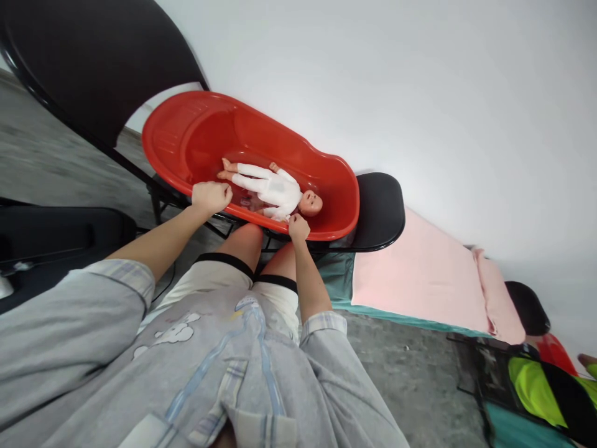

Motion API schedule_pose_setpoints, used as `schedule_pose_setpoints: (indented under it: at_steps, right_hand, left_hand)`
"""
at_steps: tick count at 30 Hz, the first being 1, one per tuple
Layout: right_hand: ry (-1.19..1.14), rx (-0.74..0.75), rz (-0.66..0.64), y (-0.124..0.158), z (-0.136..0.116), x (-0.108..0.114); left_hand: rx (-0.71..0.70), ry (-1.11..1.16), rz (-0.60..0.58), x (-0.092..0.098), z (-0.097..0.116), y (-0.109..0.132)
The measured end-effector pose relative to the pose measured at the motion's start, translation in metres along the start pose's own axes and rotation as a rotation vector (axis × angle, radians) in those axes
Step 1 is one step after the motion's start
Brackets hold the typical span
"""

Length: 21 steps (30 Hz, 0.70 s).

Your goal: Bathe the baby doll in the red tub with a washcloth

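Note:
A red baby bathtub (261,121) rests across black chairs in front of me. My left hand (212,198) is closed over its near rim, left of the middle. Farther right on the same rim, my right hand (299,228) is also closed, close to the doll's arm. Inside the tub a baby doll (275,186) in a white suit lies on its back, bare feet to the left and head to the right. Both sets of fingertips are hidden behind the knuckles or the rim.
A black chair back (102,56) rises at the upper left; a black chair end (380,211) juts out right of the tub. Beyond it stretches a bed with a pink sheet (415,274) and pink pillow (501,295). A white wall stands behind; bright green cloth (536,389) shows lower right.

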State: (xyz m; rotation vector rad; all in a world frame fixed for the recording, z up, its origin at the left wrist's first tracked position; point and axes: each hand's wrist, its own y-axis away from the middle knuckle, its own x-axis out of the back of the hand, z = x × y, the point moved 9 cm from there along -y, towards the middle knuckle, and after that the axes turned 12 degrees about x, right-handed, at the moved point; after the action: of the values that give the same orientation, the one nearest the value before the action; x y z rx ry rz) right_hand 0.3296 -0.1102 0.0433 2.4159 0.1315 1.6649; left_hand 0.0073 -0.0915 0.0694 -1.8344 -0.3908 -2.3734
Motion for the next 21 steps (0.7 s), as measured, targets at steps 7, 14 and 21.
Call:
schedule_pose_setpoints:
  at_steps: [7,14,21]
  right_hand:
    - [-0.028,-0.008,0.022,0.001,-0.001,-0.002]
    - [0.029,0.056,0.045,0.009,-0.012,0.003]
    - [0.033,0.071,0.061,0.010,-0.016,0.003]
  left_hand:
    - [0.032,-0.086,-0.023,0.002,-0.003,0.002]
    - [0.042,-0.076,-0.028,0.003,-0.005,0.001]
    - [0.066,-0.100,-0.018,0.002,-0.008,-0.001]
